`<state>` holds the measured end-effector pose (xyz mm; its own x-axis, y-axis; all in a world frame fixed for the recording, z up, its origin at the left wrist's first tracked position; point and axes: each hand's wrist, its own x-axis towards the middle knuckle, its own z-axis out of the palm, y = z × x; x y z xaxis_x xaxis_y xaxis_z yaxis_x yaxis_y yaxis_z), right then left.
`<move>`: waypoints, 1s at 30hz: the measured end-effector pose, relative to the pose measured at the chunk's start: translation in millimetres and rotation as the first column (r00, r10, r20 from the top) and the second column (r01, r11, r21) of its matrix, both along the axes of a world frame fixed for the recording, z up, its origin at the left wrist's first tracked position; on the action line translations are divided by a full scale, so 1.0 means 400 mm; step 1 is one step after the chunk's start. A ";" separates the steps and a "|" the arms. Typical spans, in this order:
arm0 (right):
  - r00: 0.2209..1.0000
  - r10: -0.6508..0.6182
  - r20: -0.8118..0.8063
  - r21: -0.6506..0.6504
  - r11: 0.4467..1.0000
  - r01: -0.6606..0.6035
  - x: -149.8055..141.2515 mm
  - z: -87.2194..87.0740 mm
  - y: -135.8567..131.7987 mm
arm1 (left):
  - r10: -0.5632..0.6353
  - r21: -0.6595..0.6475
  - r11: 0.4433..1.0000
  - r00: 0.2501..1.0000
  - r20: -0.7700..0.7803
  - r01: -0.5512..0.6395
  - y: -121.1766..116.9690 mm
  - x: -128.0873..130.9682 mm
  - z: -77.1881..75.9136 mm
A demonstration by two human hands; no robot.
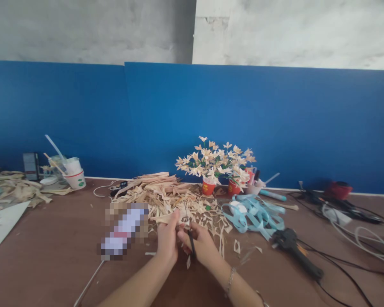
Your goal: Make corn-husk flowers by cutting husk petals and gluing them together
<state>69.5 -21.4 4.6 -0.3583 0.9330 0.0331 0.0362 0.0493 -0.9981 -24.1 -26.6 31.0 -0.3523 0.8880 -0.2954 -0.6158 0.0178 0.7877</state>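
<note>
My left hand [167, 238] is closed around a pale piece of dried husk [162, 219], which sticks out to the left of the thumb. Close beside it, my right hand [205, 246] grips black-handled scissors [192, 244]; their blades point away from me, near the left fingertips. A small cut scrap [188, 262] shows just below the scissors. Behind both hands spreads a heap of dried husk strips [160, 192], with loose cuttings around its right side. The exact spot where the blades meet the husk is too small to make out.
Husk flowers [208, 160] stand in red paper cups [208, 187] at the back. To the right lie tangled blue ribbon [256, 213], a black glue gun [296, 253] and cables [345, 268]. A blurred-out phone [124, 230] with a cord lies left. A white cup [75, 179] stands farther left.
</note>
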 end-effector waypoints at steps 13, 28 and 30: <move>0.997 -0.044 0.067 -0.012 0.999 0.045 -0.005 0.007 -0.002 | 0.046 -0.004 0.999 0.999 -0.020 -0.046 0.018 -0.007 -0.020; 0.945 -0.234 -0.229 -0.078 0.972 0.222 0.058 0.063 0.024 | -0.381 -0.004 0.901 0.786 -0.487 0.434 0.027 -0.031 -0.007; 0.942 -0.227 -0.247 -0.097 0.973 0.210 0.064 0.062 0.025 | -0.415 -0.001 0.888 0.800 -0.433 0.461 0.030 -0.036 -0.011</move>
<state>95.0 -11.3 29.6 -0.1332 0.9906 0.0302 -0.2174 0.0005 -0.9761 -38.5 -14.5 26.7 0.0136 0.9933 -0.1144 -0.1812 0.1150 0.9767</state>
